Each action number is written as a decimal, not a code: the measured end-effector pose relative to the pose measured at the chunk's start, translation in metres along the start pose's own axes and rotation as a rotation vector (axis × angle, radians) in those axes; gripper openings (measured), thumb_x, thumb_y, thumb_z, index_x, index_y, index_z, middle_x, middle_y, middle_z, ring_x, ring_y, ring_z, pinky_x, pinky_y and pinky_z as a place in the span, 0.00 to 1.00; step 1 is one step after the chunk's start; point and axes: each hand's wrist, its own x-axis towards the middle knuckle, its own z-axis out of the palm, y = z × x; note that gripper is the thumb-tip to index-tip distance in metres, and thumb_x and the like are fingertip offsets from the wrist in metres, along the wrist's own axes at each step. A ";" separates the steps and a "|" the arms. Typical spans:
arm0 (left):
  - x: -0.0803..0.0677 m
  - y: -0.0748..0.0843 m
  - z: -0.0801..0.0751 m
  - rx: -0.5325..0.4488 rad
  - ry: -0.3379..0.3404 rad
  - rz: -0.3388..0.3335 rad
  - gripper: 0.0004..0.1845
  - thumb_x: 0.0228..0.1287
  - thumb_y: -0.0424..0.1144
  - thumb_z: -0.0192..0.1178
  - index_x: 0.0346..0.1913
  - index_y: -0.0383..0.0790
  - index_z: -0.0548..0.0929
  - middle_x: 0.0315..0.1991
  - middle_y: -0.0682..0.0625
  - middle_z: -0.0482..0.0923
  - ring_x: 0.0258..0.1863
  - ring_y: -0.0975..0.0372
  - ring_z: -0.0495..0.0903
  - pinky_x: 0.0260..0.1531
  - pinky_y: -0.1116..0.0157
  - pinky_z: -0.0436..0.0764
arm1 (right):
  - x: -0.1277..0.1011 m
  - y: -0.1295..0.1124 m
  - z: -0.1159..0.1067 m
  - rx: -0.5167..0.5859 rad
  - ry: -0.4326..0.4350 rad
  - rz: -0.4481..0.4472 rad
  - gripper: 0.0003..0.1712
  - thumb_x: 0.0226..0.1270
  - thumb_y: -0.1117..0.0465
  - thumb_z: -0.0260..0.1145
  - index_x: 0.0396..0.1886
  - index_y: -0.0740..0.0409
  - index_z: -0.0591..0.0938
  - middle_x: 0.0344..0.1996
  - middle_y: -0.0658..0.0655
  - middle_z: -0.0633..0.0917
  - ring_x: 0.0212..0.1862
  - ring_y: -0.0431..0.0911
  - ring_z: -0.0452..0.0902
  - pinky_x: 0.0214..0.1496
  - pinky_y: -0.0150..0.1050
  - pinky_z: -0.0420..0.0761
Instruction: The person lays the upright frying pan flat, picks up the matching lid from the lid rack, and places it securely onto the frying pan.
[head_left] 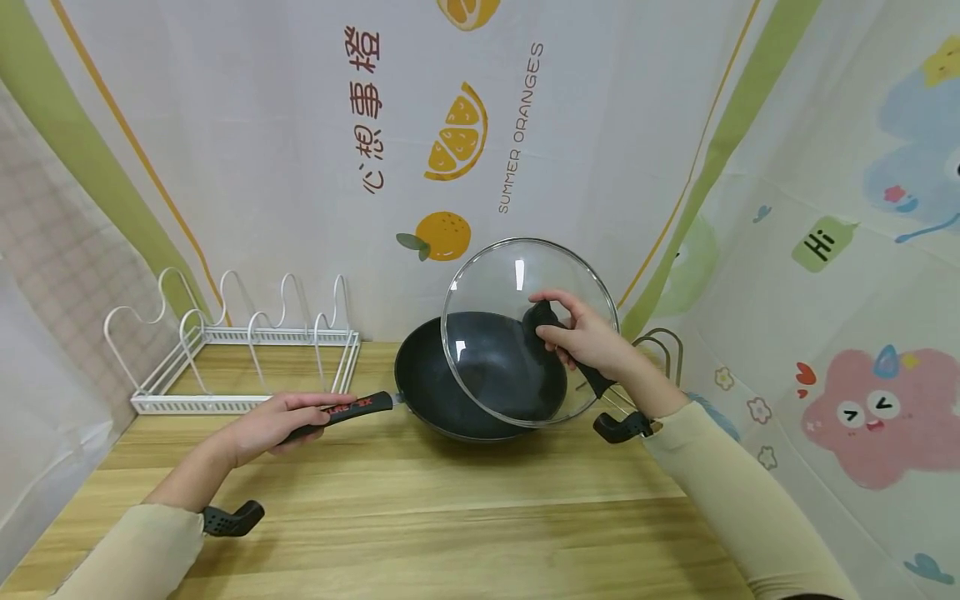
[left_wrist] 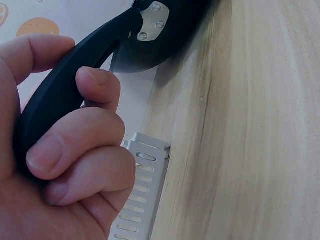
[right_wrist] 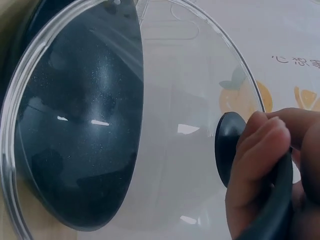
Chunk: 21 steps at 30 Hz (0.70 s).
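Note:
A black wok [head_left: 423, 379] is at the back middle of the wooden table, its long handle [head_left: 367, 406] pointing left. My left hand [head_left: 273, 427] grips that handle, and the left wrist view shows the fingers curled round it. Above the wok, a round glass lid [head_left: 517, 271] with a metal rim leans at a steep tilt, apart from a seated position. My right hand [head_left: 588, 333] holds the lid by its black knob [right_wrist: 229, 147], thumb and fingers curled about it. Through the glass, the wok's dark inside shows.
Left of the wok stands a white wire rack [head_left: 247, 406] with upright loops. Behind my right forearm, metal wire loops [head_left: 663, 337] partly show. A printed curtain [head_left: 300, 208] hangs close behind, and another [head_left: 825, 317] closes off the right side.

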 end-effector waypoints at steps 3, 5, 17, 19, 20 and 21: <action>0.000 0.000 0.000 0.000 -0.003 0.000 0.26 0.85 0.42 0.58 0.79 0.41 0.76 0.31 0.49 0.75 0.19 0.67 0.65 0.17 0.72 0.63 | 0.002 0.001 -0.001 -0.005 0.011 0.000 0.30 0.82 0.61 0.68 0.78 0.41 0.73 0.30 0.67 0.84 0.18 0.48 0.73 0.21 0.39 0.77; 0.000 0.001 0.000 0.002 -0.006 -0.001 0.26 0.85 0.42 0.58 0.79 0.42 0.76 0.31 0.49 0.75 0.19 0.67 0.65 0.17 0.72 0.64 | 0.003 0.001 -0.002 -0.010 0.011 -0.005 0.30 0.82 0.62 0.68 0.78 0.41 0.73 0.26 0.65 0.83 0.17 0.47 0.71 0.20 0.39 0.75; 0.000 0.002 0.000 0.000 -0.012 0.007 0.26 0.85 0.42 0.57 0.79 0.41 0.76 0.31 0.48 0.75 0.18 0.67 0.64 0.17 0.72 0.63 | 0.012 0.002 -0.003 -0.118 0.010 -0.027 0.32 0.77 0.63 0.72 0.76 0.42 0.77 0.16 0.48 0.66 0.15 0.40 0.59 0.22 0.35 0.65; 0.000 0.001 0.000 -0.005 -0.018 0.011 0.26 0.85 0.42 0.57 0.80 0.41 0.76 0.31 0.48 0.75 0.18 0.68 0.64 0.17 0.72 0.62 | 0.014 0.003 -0.003 -0.146 0.011 -0.035 0.32 0.76 0.63 0.73 0.76 0.41 0.78 0.16 0.48 0.66 0.15 0.40 0.60 0.22 0.35 0.66; 0.000 0.001 0.000 -0.007 -0.019 0.012 0.26 0.85 0.42 0.57 0.80 0.42 0.76 0.32 0.48 0.75 0.18 0.68 0.64 0.17 0.72 0.62 | 0.015 0.003 -0.003 -0.159 0.010 -0.038 0.32 0.76 0.62 0.73 0.76 0.40 0.78 0.16 0.48 0.67 0.15 0.40 0.60 0.22 0.36 0.66; 0.000 0.000 0.000 -0.006 -0.019 0.011 0.26 0.85 0.42 0.57 0.80 0.42 0.76 0.32 0.48 0.75 0.18 0.68 0.64 0.17 0.72 0.63 | 0.015 0.003 -0.003 -0.170 0.009 -0.044 0.32 0.76 0.62 0.73 0.76 0.40 0.78 0.16 0.48 0.67 0.15 0.41 0.61 0.22 0.36 0.67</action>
